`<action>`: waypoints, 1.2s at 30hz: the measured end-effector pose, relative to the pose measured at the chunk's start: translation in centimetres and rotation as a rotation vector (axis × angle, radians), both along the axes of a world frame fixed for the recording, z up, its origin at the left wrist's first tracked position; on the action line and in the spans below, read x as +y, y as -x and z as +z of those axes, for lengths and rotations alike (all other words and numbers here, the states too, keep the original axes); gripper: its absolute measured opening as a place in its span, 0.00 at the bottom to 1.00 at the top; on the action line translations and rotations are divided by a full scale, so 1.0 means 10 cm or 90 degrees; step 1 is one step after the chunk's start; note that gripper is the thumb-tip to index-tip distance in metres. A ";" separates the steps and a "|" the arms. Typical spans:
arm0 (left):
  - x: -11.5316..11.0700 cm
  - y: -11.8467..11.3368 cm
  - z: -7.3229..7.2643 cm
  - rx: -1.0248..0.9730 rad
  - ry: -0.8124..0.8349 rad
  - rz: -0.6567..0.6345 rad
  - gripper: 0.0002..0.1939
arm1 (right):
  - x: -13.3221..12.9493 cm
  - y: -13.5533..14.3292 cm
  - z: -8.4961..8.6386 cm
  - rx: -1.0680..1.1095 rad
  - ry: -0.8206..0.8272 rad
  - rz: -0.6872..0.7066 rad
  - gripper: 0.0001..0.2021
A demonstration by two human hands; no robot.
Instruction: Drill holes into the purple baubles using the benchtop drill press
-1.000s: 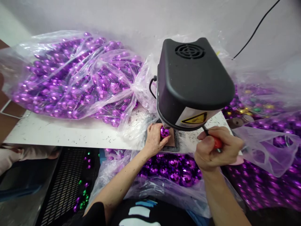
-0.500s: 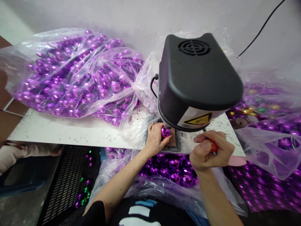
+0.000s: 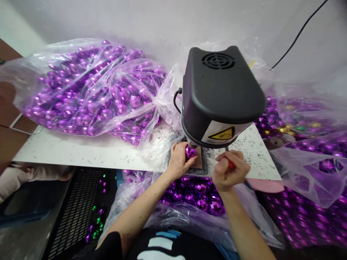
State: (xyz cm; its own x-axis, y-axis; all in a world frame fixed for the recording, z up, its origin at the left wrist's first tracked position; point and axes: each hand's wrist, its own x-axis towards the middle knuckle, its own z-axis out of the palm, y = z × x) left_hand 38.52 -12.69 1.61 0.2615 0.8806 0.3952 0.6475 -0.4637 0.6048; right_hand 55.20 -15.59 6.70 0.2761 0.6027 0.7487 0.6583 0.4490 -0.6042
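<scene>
Left forearm extends up and inward from the lower left; left hand (image 3: 178, 159), back upward, pinches one faceted purple ball (image 3: 190, 152) between thumb and curled fingers. The ball sits directly below the front of the black machine housing (image 3: 222, 85), over the brown pad (image 3: 198, 161). Right forearm rises from the lower right; right hand (image 3: 230, 170) is closed in a fist around the red handle (image 3: 231, 165), to the right of the ball and well apart from it. Count: one housing, one round vent (image 3: 218, 61), one yellow warning label (image 3: 222, 133), one held ball. Bagged balls are too numerous to count. A tied clear bag (image 3: 94, 90) occupies the left of the white table (image 3: 81, 153); an open bag (image 3: 189, 216) of purple balls lies below the table's near edge. The housing blocks the view behind it; the fist hides most of the handle.
</scene>
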 end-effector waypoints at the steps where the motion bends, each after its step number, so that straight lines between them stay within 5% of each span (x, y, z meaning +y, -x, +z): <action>1: 0.00 0.00 0.00 -0.002 0.000 -0.001 0.22 | 0.00 -0.01 -0.01 -0.003 -0.016 0.002 0.06; 4: 0.00 0.00 0.00 -0.008 0.003 -0.004 0.22 | -0.01 -0.02 0.14 -0.011 -0.104 0.008 0.06; 10: 0.04 -0.01 0.00 -0.017 0.010 -0.003 0.20 | 0.26 -0.09 0.96 -0.073 -0.135 -0.072 0.09; 13: -0.02 0.03 0.05 -0.036 0.000 -0.015 0.21 | 0.48 -0.10 1.24 -0.019 -0.062 -0.069 0.16; 19: -0.62 0.27 0.25 0.001 0.061 -0.154 0.29 | 0.62 -0.06 1.37 0.018 0.003 -0.078 0.25; 22: -0.74 0.45 0.37 0.027 0.119 -0.182 0.36 | 0.62 -0.04 1.39 0.030 -0.011 -0.081 0.25; 25: -0.48 0.80 0.44 -0.014 0.104 -0.048 0.27 | 0.62 -0.01 1.42 0.044 -0.016 -0.072 0.25; 28: 0.01 1.30 0.42 -0.062 -0.025 0.318 0.21 | 0.62 0.00 1.44 0.047 -0.017 -0.059 0.26; 31: 0.48 1.69 0.32 -0.113 -0.002 0.591 0.25 | 0.63 0.03 1.45 0.063 -0.024 -0.054 0.27; 33: 0.69 1.80 0.24 -0.094 0.066 0.581 0.25 | 0.64 0.05 1.45 0.084 -0.033 -0.060 0.27; 36: 0.81 1.80 0.14 -0.022 0.138 0.424 0.21 | 0.65 0.08 1.47 0.104 -0.045 -0.076 0.24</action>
